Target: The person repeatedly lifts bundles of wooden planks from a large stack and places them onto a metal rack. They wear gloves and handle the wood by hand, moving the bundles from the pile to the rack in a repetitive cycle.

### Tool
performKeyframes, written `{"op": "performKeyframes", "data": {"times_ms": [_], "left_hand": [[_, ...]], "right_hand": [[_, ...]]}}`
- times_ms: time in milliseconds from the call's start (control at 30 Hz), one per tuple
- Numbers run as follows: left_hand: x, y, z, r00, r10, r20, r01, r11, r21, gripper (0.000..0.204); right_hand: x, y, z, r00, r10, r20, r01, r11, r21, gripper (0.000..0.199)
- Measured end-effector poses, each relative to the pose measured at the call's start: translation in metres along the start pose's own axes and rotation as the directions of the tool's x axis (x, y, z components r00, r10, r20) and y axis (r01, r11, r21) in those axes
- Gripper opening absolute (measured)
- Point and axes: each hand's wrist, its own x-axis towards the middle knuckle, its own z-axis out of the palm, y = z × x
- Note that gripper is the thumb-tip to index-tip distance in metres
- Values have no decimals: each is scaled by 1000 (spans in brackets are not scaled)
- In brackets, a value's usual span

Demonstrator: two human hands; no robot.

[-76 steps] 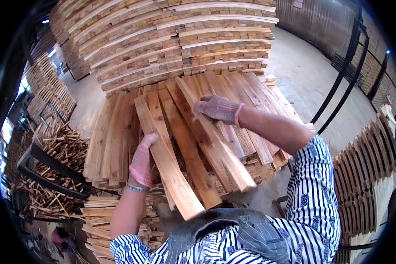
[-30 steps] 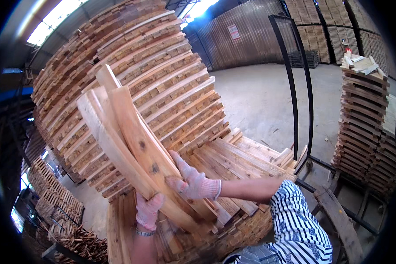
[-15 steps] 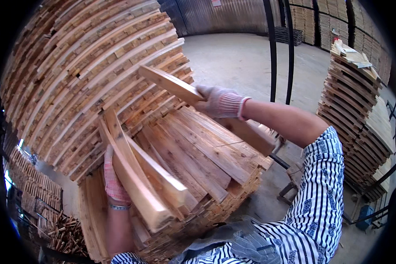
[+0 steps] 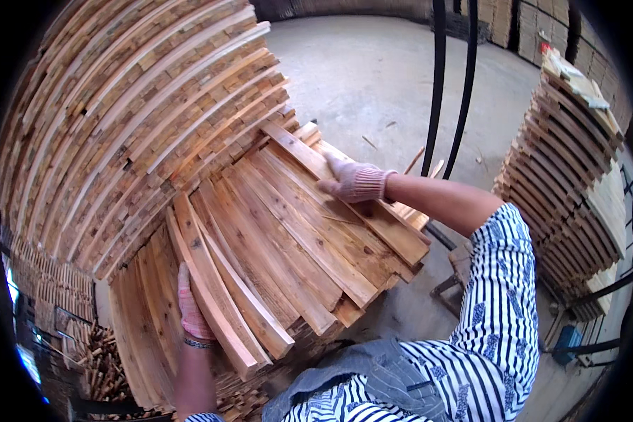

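My right hand (image 4: 352,179), in a pale knit glove, grips the edge of a wooden plank (image 4: 394,235) lying along the right side of a stack of boards (image 4: 260,232). In a pinkish glove, my left hand (image 4: 193,313) is pressed along the left side of two narrow wooden planks (image 4: 207,281) that stand tilted on the stack. It is closed on them, though part of its fingers is hidden by the wood. Between my hands, several flat boards lie side by side, with small gaps and uneven near ends.
A tall, tightly layered wood stack (image 4: 141,141) rises directly behind the boards. Another pile of planks (image 4: 555,169) stands at the right. Two black straps (image 4: 439,84) hang at the upper right, and loose sticks (image 4: 105,359) lie at the lower left.
My right hand has lowered its plank onto the right side of the stack. The narrow planks by my left hand have come down closer to the boards.
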Motion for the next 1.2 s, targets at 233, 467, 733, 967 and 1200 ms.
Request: {"op": "performKeyframes", "data": {"times_ms": [233, 467, 733, 967, 1200], "left_hand": [[4, -4, -14, 990, 137, 4, -138, 990, 8, 66], [-18, 0, 23, 997, 78, 11, -78, 995, -69, 81], [-23, 7, 45, 959, 249, 135, -229, 962, -147, 82], [-1, 20, 120, 803, 563, 194, -555, 826, -101, 82], [13, 54, 172, 621, 390, 680, -436, 893, -114, 62]], "right_hand": [[1, -31, -48, 997, -70, 21, 71, 996, -56, 61], [-30, -86, 24, 951, -282, 129, 310, 868, -388, 70], [-65, -197, 12, 821, -348, 452, 32, 819, 572, 110], [-85, -221, -49, 935, -279, 219, 187, 913, 364, 98], [-41, -149, -112, 767, -635, -93, 620, 695, 364, 67]]}}
